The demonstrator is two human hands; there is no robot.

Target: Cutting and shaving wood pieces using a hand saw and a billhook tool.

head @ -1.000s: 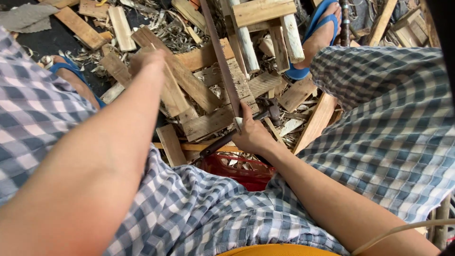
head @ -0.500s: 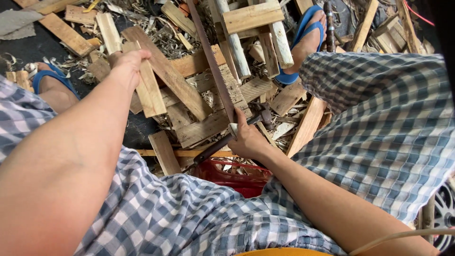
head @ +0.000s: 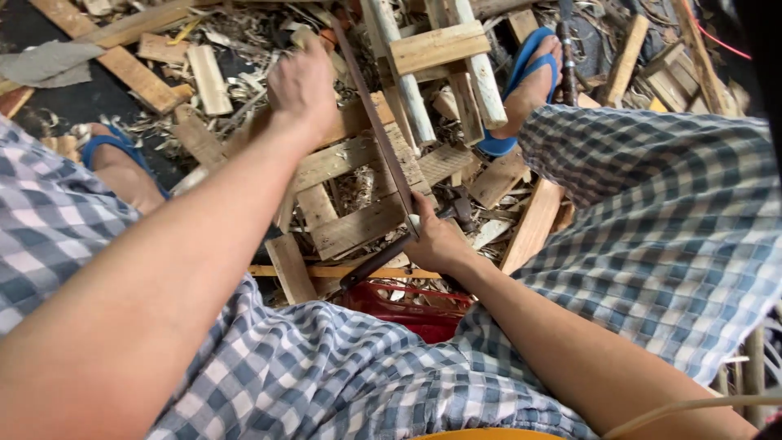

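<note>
One long saw blade [head: 379,130], both hands clenched: right hand [head: 436,240] gripping its handle, left hand [head: 303,81] clutching its far end.

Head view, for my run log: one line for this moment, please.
left hand: grips thin stick's top | right hand: holds its base | below: wood scraps

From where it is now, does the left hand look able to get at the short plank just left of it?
Probably yes: the left hand hovers over the scrap pile beside the plank, nothing covers it.
</note>
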